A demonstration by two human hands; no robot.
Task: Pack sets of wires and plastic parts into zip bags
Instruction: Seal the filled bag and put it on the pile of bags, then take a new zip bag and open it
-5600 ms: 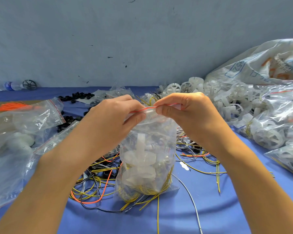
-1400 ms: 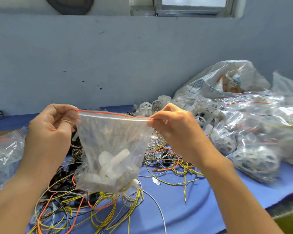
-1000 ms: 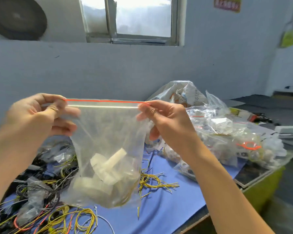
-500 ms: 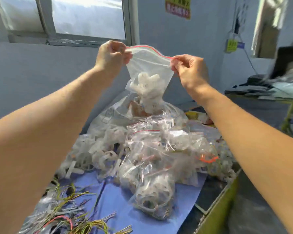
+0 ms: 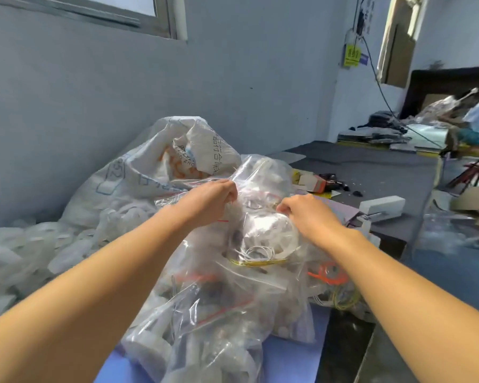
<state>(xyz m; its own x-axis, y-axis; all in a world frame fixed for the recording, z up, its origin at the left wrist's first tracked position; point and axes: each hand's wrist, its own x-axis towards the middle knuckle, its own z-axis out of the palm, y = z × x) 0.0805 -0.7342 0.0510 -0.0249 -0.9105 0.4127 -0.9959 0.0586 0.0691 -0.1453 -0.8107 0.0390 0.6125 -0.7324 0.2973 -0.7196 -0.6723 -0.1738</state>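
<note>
Clear zip bag (image 5: 256, 217), white plastic parts (image 5: 264, 233) inside, atop pile of filled bags (image 5: 219, 313)

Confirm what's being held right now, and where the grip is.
The filled zip bag, by its top edge: left hand pinches one end, right hand the other. Its body rests on the pile of packed bags.
</note>
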